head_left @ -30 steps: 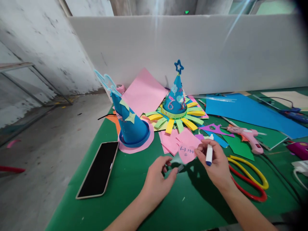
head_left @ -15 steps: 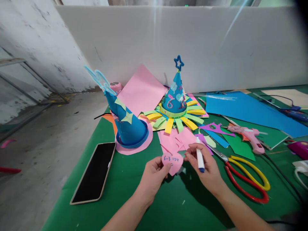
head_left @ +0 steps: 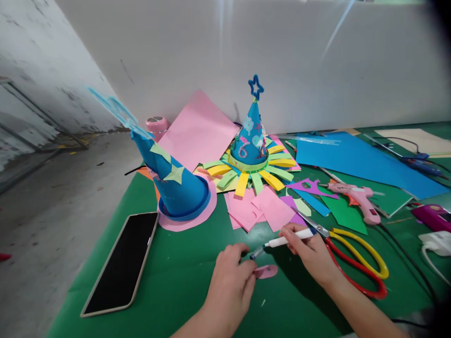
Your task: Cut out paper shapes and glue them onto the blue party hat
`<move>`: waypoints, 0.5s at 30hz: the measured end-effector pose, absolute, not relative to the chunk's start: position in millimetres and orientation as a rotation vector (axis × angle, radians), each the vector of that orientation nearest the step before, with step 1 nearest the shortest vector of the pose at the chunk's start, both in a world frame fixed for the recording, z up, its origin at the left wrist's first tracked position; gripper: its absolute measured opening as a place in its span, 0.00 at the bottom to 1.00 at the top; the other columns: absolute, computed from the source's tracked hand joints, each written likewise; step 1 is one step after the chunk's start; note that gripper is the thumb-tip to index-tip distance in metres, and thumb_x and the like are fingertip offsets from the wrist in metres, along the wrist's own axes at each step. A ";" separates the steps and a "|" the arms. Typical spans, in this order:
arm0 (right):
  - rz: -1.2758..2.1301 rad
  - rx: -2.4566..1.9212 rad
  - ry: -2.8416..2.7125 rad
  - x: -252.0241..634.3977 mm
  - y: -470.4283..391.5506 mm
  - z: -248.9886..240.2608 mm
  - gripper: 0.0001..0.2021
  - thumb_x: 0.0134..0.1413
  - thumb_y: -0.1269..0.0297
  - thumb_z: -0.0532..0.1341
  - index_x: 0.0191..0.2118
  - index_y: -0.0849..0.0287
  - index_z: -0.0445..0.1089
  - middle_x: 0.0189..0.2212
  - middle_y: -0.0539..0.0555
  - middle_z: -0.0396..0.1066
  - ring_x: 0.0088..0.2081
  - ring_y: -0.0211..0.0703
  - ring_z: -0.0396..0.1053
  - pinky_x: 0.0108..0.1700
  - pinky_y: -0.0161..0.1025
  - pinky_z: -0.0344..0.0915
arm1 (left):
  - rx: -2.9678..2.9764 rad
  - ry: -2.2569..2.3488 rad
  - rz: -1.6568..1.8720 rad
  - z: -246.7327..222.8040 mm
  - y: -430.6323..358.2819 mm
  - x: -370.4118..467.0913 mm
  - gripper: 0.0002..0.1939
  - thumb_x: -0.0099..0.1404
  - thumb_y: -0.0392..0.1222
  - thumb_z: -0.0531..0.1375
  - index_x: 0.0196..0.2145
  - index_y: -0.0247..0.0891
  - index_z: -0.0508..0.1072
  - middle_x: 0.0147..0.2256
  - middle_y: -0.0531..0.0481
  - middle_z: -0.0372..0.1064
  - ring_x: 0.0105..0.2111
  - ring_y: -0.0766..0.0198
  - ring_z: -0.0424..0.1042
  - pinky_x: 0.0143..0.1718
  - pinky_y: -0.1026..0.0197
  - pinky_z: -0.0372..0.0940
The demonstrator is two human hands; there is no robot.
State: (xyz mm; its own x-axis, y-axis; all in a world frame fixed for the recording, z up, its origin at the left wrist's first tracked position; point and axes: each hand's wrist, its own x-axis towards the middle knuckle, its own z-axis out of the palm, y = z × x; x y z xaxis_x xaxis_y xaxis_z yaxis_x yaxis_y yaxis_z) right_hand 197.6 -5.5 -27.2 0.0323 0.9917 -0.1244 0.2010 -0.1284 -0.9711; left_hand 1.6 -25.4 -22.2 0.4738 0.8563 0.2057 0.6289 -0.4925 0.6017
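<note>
My left hand (head_left: 230,277) pinches a pink paper heart (head_left: 267,271), now tilted nearly edge-on, so little of its writing shows. Just past its fingertips lies a small clear-and-dark marker cap (head_left: 257,253); whether the fingers touch it I cannot tell. A white marker with a blue end (head_left: 286,240) is gripped in my right hand (head_left: 310,251), its bare tip pointing left, close to the cap. Beyond both hands lie several pink paper pieces (head_left: 273,206).
Red-and-yellow-handled scissors (head_left: 355,253) lie by my right wrist, a pink glue gun (head_left: 359,195) beyond them. A phone (head_left: 123,263) lies at left. Two blue cone hats, one leaning (head_left: 179,192), one upright (head_left: 249,141), stand behind on the green table (head_left: 176,291).
The heart has gone down toward the table and tipped from face-up to edge-on. My right hand has turned the marker from upright to nearly level, tip left. The view has shifted slightly.
</note>
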 end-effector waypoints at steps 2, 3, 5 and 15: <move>1.163 -1.471 -1.303 196.9 -4.4 -28.0 0.13 0.53 0.54 0.54 0.26 0.59 0.62 0.17 0.44 0.50 0.21 0.33 0.49 0.22 0.34 0.45 | 2.321 1.252 0.657 -25.9 -23.6 3.6 0.12 0.57 0.29 0.50 0.29 0.35 0.72 0.38 0.39 0.64 0.35 0.54 0.63 0.31 0.51 0.61; 1.154 -1.474 -1.317 196.7 -4.1 -28.5 0.13 0.53 0.54 0.54 0.26 0.59 0.63 0.17 0.44 0.50 0.21 0.33 0.49 0.22 0.34 0.45 | 2.337 1.246 0.648 -26.7 -22.4 4.6 0.11 0.57 0.29 0.50 0.29 0.35 0.72 0.37 0.39 0.65 0.34 0.54 0.63 0.31 0.51 0.61; 1.164 -1.472 -1.340 196.2 -4.0 -29.5 0.13 0.53 0.54 0.54 0.26 0.59 0.63 0.17 0.44 0.50 0.21 0.33 0.49 0.22 0.34 0.45 | 2.368 1.225 0.643 -27.2 -20.3 6.5 0.12 0.56 0.28 0.50 0.29 0.34 0.72 0.37 0.40 0.66 0.33 0.55 0.62 0.30 0.52 0.61; 1.430 -1.411 -1.139 188.7 -3.2 -23.0 0.15 0.50 0.53 0.56 0.25 0.61 0.64 0.15 0.44 0.55 0.17 0.30 0.53 0.19 0.31 0.45 | 2.284 1.135 0.824 -30.0 -14.3 2.7 0.09 0.55 0.29 0.53 0.28 0.36 0.72 0.32 0.45 0.69 0.32 0.58 0.64 0.32 0.54 0.59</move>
State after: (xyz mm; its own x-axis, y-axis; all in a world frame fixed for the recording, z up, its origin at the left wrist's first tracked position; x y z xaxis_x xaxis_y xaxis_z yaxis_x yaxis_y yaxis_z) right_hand 188.7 -3.2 -23.0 -0.0484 0.9620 -0.2687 0.0462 -0.2666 -0.9627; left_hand 2.7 -14.3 -30.0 0.4810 0.8208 0.3080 0.5471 -0.5556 0.6261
